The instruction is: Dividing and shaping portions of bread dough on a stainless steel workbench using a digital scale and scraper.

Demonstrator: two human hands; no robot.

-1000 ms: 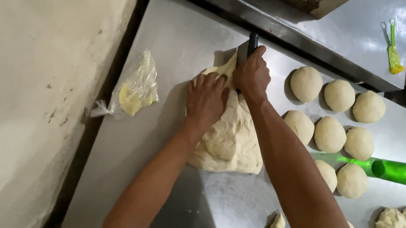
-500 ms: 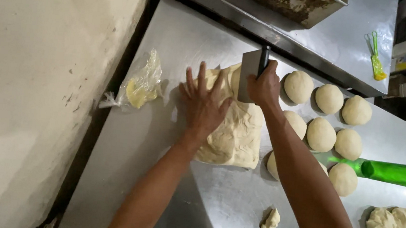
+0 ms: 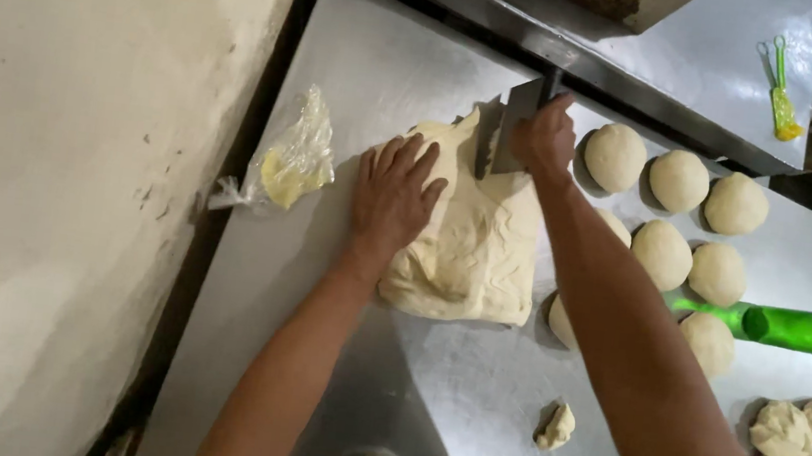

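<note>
1. A small dough scrap (image 3: 556,425) lies on the steel surface (image 3: 469,396), nearer than the dough slab (image 3: 474,235).
2. The left hand (image 3: 391,196) presses flat, fingers spread, on the slab's left edge.
3. The right hand (image 3: 544,137) has its grip closed around a metal bench scraper (image 3: 510,128), whose blade stands at the slab's far end.
4. Dough balls (image 3: 669,210) sit right of the slab.

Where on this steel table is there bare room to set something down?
Bare steel table lies beyond the clear plastic bag and the big dough slab, and nearer, around the small dough scrap. Crowded: round dough balls and green bottle on the right.
</note>
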